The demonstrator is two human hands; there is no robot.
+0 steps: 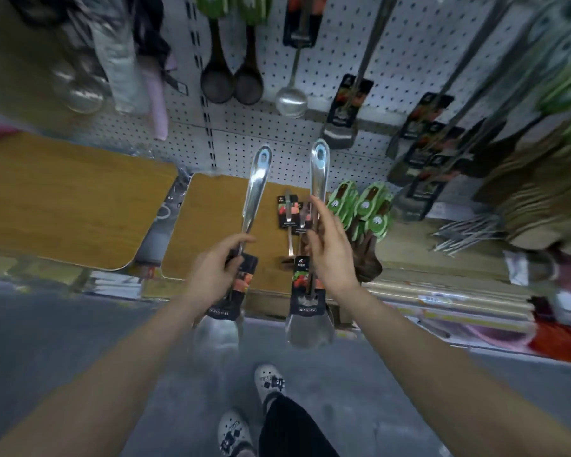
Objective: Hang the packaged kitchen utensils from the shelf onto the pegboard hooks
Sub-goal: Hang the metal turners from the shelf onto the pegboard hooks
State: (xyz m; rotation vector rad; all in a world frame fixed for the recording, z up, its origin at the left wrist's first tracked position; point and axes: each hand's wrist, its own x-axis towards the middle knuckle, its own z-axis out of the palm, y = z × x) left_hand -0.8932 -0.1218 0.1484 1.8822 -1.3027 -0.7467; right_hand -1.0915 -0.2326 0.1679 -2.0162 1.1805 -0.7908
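The left hand (215, 269) grips a packaged steel utensil (254, 192) by its shaft, fingers curled round it, handle pointing up toward the pegboard (409, 61). The right hand (330, 255) holds a second packaged utensil (318, 179) upright, its fingers partly extended along the shaft, the spatula blade hanging below the shelf's (426, 291) front edge. Both handle tips stand apart, in front of a bare patch of pegboard. More packaged utensils (292, 214) lie on a wooden board (211, 225) on the shelf, between the hands.

Bare forearms (442, 367), dark trousers (290, 430), white decorated clogs (268, 380)
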